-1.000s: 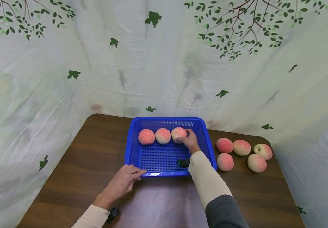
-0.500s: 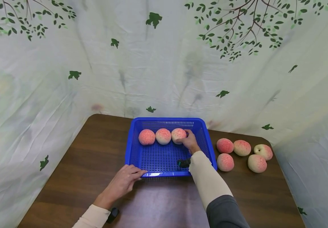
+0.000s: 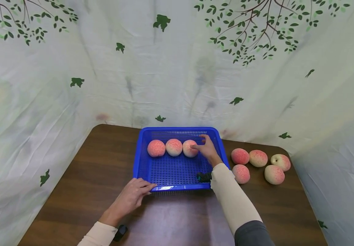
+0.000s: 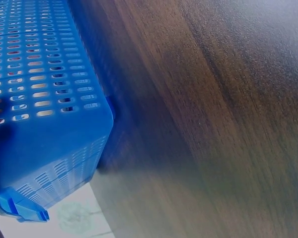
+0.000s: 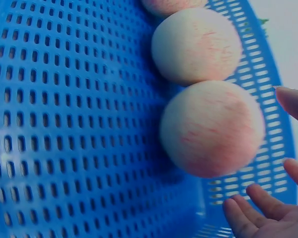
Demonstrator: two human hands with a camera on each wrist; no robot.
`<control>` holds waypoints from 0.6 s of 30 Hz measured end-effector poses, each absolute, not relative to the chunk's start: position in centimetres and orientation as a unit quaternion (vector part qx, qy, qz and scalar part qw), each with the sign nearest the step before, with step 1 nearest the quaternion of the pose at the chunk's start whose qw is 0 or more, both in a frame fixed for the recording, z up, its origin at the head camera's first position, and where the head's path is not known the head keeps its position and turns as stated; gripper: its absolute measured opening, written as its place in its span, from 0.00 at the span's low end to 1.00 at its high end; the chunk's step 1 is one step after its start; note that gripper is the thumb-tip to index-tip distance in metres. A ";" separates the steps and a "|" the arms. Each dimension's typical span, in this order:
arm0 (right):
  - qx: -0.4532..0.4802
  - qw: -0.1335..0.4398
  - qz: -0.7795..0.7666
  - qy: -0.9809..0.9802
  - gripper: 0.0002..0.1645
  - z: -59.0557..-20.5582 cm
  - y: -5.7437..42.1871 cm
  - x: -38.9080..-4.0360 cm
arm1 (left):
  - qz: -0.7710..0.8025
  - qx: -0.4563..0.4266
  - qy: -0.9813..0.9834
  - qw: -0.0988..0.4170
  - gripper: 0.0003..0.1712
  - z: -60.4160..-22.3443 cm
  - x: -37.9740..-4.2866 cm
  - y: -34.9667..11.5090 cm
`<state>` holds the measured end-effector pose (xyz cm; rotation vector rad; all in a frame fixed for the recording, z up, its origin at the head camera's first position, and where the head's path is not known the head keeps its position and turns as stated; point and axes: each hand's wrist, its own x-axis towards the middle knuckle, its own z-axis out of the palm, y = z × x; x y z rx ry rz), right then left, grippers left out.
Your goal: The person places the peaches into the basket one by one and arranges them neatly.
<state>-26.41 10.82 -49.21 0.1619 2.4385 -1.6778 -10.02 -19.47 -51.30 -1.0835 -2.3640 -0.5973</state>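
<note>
Soft, even light fills the room around me, leaving a pale sheen on the table [image 3: 183,218] at six o'clock and a white glint along the near rim of the basket [image 3: 167,188]. The left wrist view has shadow hugging the basket and glare at two o'clock; the right wrist view slightly smears the peach [image 5: 213,129] at three.

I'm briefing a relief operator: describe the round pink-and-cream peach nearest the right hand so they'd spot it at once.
On the brown wood-grain table sits a blue perforated plastic basket. Inside, toward its far side, three round pinkish peaches form a row. It is the right-end peach, the only one of them beside the right hand.
</note>
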 end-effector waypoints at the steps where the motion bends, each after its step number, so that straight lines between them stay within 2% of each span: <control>1: 0.052 0.088 -0.563 0.820 0.45 -49.0 11.1 -26.3 | -0.217 -0.394 -0.862 0.234 0.16 -51.3 -10.0 -19.5; 10: 0.032 0.084 -0.569 0.817 0.44 -47.0 13.9 -24.6 | -0.215 -0.401 -0.858 0.240 0.20 -51.5 -10.1 -19.3; 18: 0.019 0.082 -0.601 0.795 0.41 -45.7 16.9 -22.7 | -0.229 -0.404 -0.852 0.244 0.20 -51.4 -10.2 -19.1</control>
